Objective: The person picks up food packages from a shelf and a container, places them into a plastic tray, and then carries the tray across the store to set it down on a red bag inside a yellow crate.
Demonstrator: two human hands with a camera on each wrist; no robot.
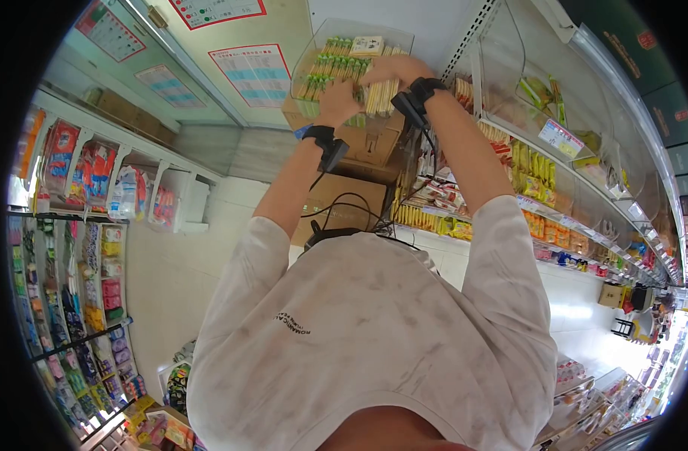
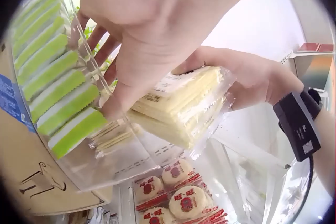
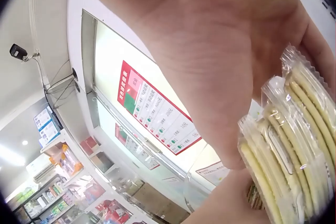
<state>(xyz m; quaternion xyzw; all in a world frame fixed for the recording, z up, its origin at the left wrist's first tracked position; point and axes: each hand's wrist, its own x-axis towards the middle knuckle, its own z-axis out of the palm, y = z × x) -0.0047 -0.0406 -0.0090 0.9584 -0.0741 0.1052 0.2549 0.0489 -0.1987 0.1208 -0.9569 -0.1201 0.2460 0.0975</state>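
Note:
My right hand [image 1: 397,70] grips a bunch of pale yellow biscuit packs [image 3: 286,155], flat biscuits side by side in clear wrappers. In the left wrist view its fingers go round the far side of these packs. Close by on the left, my left hand [image 1: 339,104] reaches into the clear plastic bin [image 2: 123,174] with fingers spread and pointing down. Its thumb is beside the bin's wall, next to the biscuit packs. Rows of green-ended packets [image 2: 68,90] stand along that wall. Parts of the left fingers are hidden behind the hand.
Cardboard boxes [image 1: 369,146] stand under the bin. Shelves of packaged snacks [image 1: 536,173] run along the right, with round red-printed crackers [image 2: 186,203] just below. A glass door with posters [image 1: 251,74] is on the left, above hanging goods [image 1: 96,165].

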